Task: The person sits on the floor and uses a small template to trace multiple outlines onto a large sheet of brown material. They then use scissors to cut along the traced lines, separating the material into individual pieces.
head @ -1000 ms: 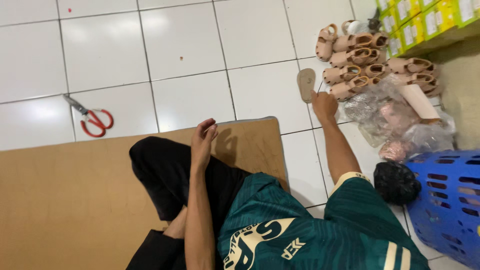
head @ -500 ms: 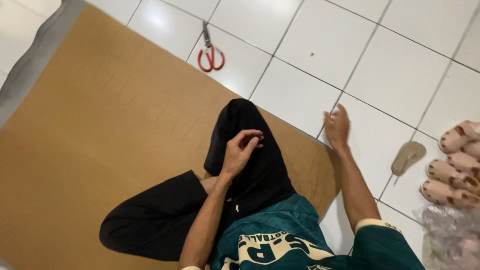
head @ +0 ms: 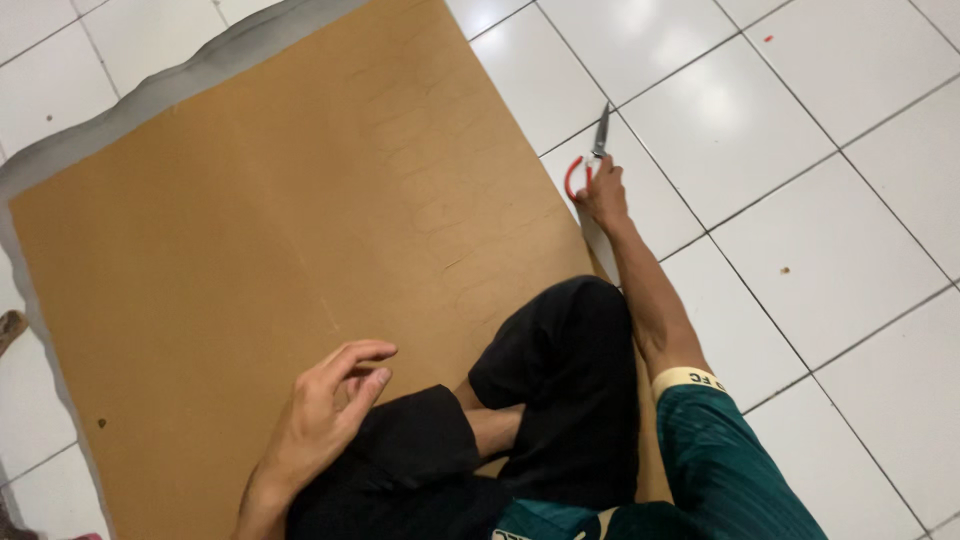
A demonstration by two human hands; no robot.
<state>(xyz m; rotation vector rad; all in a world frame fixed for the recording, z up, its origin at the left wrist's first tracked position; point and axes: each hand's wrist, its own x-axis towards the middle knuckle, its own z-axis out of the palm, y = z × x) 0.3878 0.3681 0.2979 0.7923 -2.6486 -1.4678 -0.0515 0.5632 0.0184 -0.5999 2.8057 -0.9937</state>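
The right hand [head: 603, 196] reaches out over the white tiled floor [head: 800, 140] and closes on the red handles of the scissors [head: 590, 160], which lie on a tile just beside the far right edge of the board [head: 250, 250]. The blades point away from the person, past the fingers. The left hand [head: 322, 415] hangs empty, its fingers loosely curled and apart, above the near part of the board and just beside the left knee. The two hands are well apart. The person sits cross-legged in black trousers [head: 560, 390] with the legs resting on the board's near right corner. The board is a large brown sheet lying flat on the floor, with faint curved outlines drawn in rows across its middle. A grey sheet [head: 130, 105] shows beneath it along the far and left edges.
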